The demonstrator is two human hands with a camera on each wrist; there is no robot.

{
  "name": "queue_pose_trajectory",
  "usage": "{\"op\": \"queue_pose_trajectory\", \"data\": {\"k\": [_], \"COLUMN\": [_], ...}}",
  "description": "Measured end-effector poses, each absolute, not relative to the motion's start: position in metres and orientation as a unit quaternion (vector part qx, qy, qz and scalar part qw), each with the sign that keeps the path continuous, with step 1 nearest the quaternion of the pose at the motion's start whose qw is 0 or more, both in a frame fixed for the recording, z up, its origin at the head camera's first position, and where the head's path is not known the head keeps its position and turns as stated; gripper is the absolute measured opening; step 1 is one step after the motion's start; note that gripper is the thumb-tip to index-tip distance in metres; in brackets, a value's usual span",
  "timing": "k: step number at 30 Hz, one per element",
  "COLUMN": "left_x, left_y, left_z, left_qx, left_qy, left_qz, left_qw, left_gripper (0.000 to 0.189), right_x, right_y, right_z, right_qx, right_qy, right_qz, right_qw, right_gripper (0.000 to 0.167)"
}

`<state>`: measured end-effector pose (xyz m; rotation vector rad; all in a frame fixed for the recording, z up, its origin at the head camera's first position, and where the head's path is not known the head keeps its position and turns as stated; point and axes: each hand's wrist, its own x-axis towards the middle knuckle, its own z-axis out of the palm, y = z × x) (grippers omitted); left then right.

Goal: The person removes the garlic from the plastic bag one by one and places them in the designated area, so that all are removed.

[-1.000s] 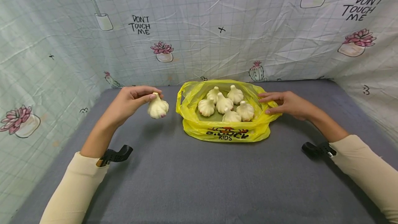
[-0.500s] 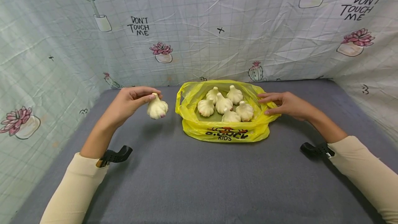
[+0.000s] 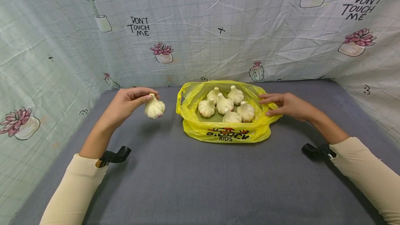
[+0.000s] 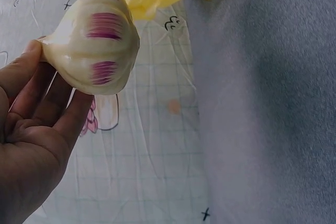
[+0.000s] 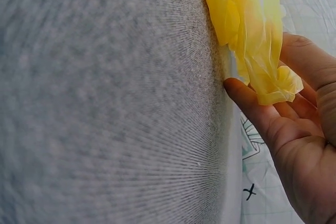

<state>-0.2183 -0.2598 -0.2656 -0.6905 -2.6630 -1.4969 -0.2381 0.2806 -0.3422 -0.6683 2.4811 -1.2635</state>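
My left hand (image 3: 125,103) pinches a white garlic bulb (image 3: 154,108) by its stem, above the table and left of the bag. In the left wrist view the garlic bulb (image 4: 97,40) shows purple streaks, with the thumb at its neck and fingers behind it. A yellow plastic bag (image 3: 193,127) stands with its mouth spread wide, and several more garlic bulbs (image 3: 225,104) sit inside. My right hand (image 3: 289,106) holds the bag's right edge between thumb and fingers. In the right wrist view a crumpled end of the bag (image 5: 273,85) lies within that hand.
A grey cloth (image 3: 200,180) covers the table. Behind and at both sides hangs a pale curtain (image 3: 200,44) printed with cacti and writing. Black straps with camera mounts (image 3: 117,155) sit at both wrists.
My left hand has drifted slightly left with the garlic bulb, a little farther from the bag. The right hand stays at the bag's edge.
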Motion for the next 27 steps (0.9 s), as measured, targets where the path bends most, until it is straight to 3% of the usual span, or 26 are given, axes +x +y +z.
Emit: {"op": "queue_pose_trajectory", "data": {"k": [27], "left_x": [-0.235], "left_y": [-0.289], "left_z": [-0.285], "left_qx": [-0.179], "left_qy": [-0.858], "left_qz": [-0.48], "left_qw": [0.025], "left_gripper": [0.032], "right_x": [-0.235], "right_y": [0.28], "right_z": [-0.344], "right_qx": [-0.231], "right_qy": [0.86], "right_qz": [-0.438], "right_qw": [0.12], "right_gripper": [0.05]}}
